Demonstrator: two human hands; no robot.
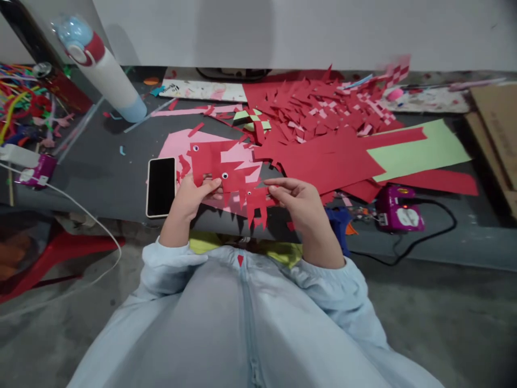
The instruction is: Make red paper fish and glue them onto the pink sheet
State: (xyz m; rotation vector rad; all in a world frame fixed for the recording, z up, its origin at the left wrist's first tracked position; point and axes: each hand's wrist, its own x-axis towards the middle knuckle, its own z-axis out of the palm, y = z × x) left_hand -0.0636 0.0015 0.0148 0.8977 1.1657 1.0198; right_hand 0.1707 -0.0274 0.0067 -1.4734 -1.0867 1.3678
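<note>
Between my hands are several red paper cutouts with spiky edges and googly eyes. My left hand [197,195] pinches the middle cutout [236,180] by its left edge, thumb on top. Further up and left is a larger cutout [202,156], touching that hand too; whether it is gripped or lies on the table I cannot tell. At the right, my right hand [294,198] has thumb and forefinger closed on the edge of the smallest cutout [255,202]. Pink paper [173,141] lies beneath, and a phone [160,186] rests beside my left wrist.
Red paper scraps [291,116] are heaped at the back, with a red sheet [323,161] and a green sheet [428,148] to the right. A white bottle [107,75] stands at left. Purple power sockets [399,210] with a black cable sit near the front right edge.
</note>
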